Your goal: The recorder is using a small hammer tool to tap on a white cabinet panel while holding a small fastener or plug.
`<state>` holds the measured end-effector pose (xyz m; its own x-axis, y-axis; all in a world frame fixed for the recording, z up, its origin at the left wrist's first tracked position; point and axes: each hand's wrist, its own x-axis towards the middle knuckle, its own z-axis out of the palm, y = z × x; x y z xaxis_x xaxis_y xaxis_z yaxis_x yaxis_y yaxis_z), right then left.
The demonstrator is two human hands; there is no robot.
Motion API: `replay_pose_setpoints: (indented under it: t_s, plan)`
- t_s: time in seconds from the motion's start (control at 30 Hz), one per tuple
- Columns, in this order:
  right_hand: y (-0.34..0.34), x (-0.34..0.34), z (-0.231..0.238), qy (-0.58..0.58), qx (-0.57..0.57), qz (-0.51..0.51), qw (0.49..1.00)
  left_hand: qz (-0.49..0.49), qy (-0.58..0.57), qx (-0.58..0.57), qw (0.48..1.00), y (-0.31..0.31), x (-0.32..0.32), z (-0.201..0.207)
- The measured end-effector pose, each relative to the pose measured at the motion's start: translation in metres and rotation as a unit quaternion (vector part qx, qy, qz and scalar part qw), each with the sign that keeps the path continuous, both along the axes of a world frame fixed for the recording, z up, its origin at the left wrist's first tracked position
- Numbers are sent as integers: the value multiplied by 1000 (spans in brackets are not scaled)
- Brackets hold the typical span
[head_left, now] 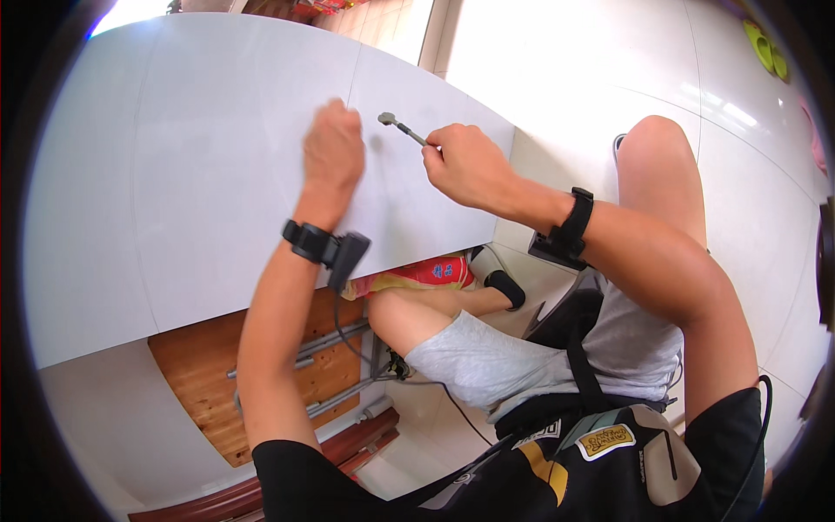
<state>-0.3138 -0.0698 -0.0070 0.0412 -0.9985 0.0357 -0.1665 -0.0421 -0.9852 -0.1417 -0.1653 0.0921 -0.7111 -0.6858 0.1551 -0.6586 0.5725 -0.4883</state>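
My right hand [467, 165] is closed round the handle end of a slim metal tool [405, 130], which looks like a small ratchet wrench. Its rounded grey head points up and left, above the white tabletop [235, 165], and a dark collar sits below the head. To the left of that head is my left hand [334, 143], slightly blurred, with its fingers curled in. What those fingers hold, if anything, is hidden. The two hands are apart, and the tool's head lies between them without visibly touching the left one.
Black devices are strapped to my wrists, a cable [344, 335] hanging from the left one. Under the table's near edge are a red and yellow bag [435, 271], a wooden panel [196, 383] and metal tubes. Green slippers [765, 50] lie on the tiled floor [565, 52] at far right.
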Motion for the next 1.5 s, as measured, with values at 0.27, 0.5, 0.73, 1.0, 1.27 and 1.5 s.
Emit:
replay_pose_setpoints:
  t_s: [0.27,0.5,0.73,1.0,1.27,1.5]
  plan:
    - [-1,-5,0,-1,14,-2,1000,-66,40,-69,995,-17,-8,35]
    - [2,-4,3,-21,0,-9,1000,86,18,88,992,61,36,-43]
    - [4,14,-12,-18,-52,53,997,57,139,-48,987,81,32,55]
    - [-21,27,7,-48,-124,-10,991,84,137,7,987,134,77,-16]
    - [-19,36,-1,28,-183,-38,982,88,254,-24,963,133,67,-15]
    - [25,62,-13,65,-166,79,981,64,302,-114,944,118,71,2]
